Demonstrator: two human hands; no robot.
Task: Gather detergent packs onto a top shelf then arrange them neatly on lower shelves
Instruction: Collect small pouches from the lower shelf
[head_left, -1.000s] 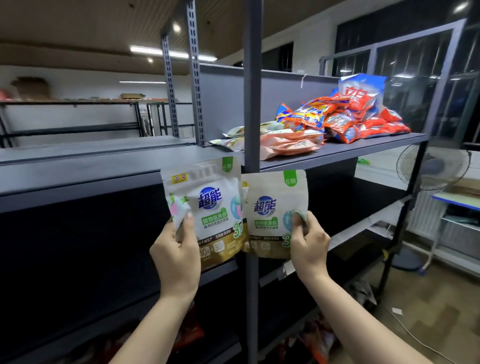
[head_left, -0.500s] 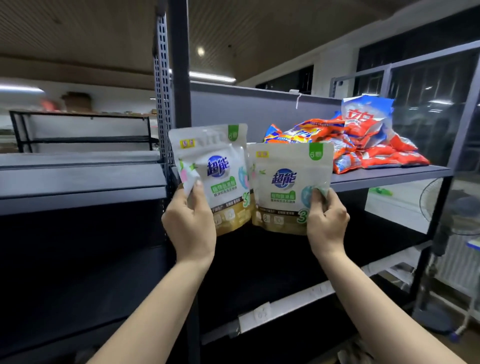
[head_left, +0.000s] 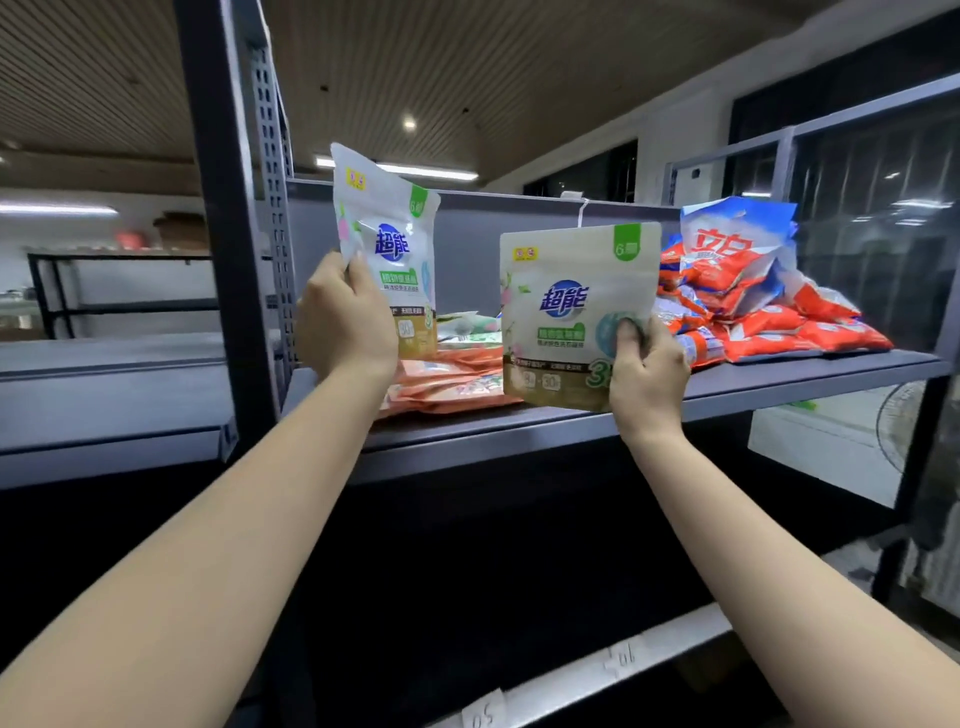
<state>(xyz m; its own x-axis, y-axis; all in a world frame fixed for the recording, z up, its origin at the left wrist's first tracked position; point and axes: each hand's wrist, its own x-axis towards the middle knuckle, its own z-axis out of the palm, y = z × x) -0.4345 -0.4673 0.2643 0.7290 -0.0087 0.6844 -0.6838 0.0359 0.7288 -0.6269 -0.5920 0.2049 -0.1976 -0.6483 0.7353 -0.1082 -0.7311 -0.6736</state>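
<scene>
Top shelf (head_left: 779, 382): dark metal board on a slotted upright, already loaded; serves as the gathering spot, judging by the task.
Red pile (head_left: 779, 317): heaped at the shelf's right end, near the back panel; topmost blue-and-white bag shows large red characters, not fully readable.
Orange packs (head_left: 447, 387): lying flat near the shelf's front edge, toward the left, between the two raised pouches.
Right pouch (head_left: 566, 312): held upright over the front edge, lower edge level with the shelf lip, face to the camera; probably about to be set down. Blue logo "超能", green corner tab "6", a large "3" and "30" low on the gold band.
Left pouch (head_left: 387, 249): raised higher, tilted, above the shelf's left end. Same "超能" logo and green tab.
Right hand (head_left: 647, 374): grip closed, thumb and fingers pinching the right pouch's lower right corner.
Left hand (head_left: 345, 325): grip closed, pinching the left pouch's left edge.
Lower shelf tags (head_left: 480, 714): handwritten, one reads roughly "05".
</scene>
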